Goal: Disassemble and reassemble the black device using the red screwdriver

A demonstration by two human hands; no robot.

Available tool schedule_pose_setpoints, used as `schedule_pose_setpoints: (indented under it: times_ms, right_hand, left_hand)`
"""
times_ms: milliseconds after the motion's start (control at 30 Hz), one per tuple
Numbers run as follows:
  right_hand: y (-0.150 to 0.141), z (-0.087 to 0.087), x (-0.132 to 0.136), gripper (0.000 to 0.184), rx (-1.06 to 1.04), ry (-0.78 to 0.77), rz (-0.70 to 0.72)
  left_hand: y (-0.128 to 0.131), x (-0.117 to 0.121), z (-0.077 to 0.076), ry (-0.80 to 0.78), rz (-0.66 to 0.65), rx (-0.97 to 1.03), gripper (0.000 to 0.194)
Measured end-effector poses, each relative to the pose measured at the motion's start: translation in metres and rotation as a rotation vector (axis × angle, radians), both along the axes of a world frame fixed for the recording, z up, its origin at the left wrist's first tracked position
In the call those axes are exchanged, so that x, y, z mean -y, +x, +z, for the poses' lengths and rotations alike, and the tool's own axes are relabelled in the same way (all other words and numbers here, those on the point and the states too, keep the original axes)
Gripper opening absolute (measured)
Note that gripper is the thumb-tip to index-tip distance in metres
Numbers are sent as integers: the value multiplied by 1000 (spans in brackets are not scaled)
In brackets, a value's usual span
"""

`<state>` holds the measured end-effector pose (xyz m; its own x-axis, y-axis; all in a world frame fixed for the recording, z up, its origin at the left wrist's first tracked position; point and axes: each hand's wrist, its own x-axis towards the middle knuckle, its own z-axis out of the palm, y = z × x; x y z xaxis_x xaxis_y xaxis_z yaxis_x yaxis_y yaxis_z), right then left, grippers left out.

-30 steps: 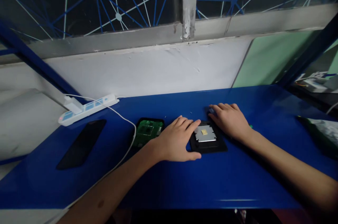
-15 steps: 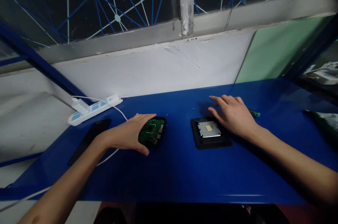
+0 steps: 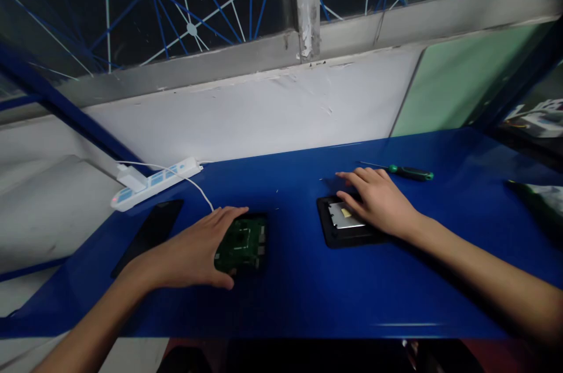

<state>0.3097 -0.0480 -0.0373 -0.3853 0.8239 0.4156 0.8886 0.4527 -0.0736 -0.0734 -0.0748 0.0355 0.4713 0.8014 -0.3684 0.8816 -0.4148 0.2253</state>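
Green circuit board [image 3: 244, 246], left of centre over the blue desk [image 3: 290, 297]; my left hand [image 3: 189, 251] spreads wide round its left end (can't tell if gripping). Black panel [image 3: 352, 240] with metal plate [image 3: 337, 216] right of it; my right hand [image 3: 380, 202], loosely open, nothing seen held, partly covers it. Screwdriver [image 3: 411, 173] just beyond, white wall [image 3: 264, 118] behind.

green circuit board [image 3: 245, 242]: face-up, connectors [image 3: 261, 250] rightward | black cover [image 3: 347, 238]: flat, right of board, silver plate [image 3: 338, 218] uppermost
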Motion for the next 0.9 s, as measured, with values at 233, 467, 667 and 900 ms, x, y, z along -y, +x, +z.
schedule_pose_setpoints:
  times_ms: [233, 467, 667, 900]
  right_hand:
    - [-1, -2, 0, 41, -17, 11, 20]
    - [0, -2, 0, 39, -28, 15, 29]
    - [-4, 2, 3, 41, -37, -29, 49]
    - [-10, 9, 7, 43, -100, -130, 169]
  left_hand:
    - [37, 13, -16, 18, -66, 65, 118]
    - [75, -6, -33, 57, -77, 190, 118]
    - [84, -25, -40, 78, -138, 247, 119]
    - [89, -36, -48, 112, -155, 290, 123]
